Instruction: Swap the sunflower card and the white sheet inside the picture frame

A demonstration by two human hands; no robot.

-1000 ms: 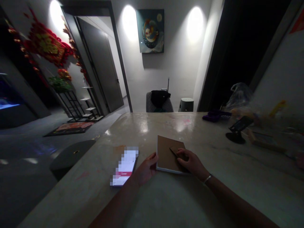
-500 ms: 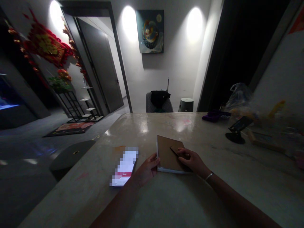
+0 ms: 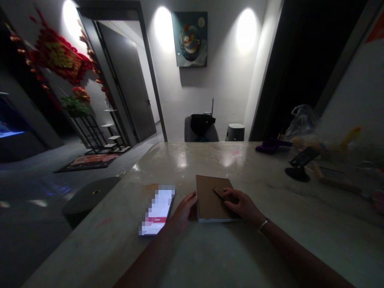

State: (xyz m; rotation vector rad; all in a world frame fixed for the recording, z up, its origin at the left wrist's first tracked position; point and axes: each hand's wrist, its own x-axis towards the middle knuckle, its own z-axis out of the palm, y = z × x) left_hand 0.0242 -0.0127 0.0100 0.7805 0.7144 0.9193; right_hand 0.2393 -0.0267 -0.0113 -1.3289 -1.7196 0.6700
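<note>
A notebook with a plain brown cover lies closed on the table in front of me. My left hand is at its left edge, fingers curled against the side with the thumb near the cover. Over the right part of the cover rests my right hand, its fingers pinched round a thin dark pen that points up and left across the cover. A bracelet circles my right wrist. Left of the notebook, close to my left forearm, lies a phone with a lit, blurred-out screen.
The pale marble table spreads around my arms. To the right stand a black phone stand, a wooden frame, a purple cloth item and a clear plastic bag. A chair is at the far edge; a stool sits left.
The notebook has come slightly toward me and left, turned straighter, and its left side sits lower. My left hand has shifted a little left with it; the pen stays in my right hand.
</note>
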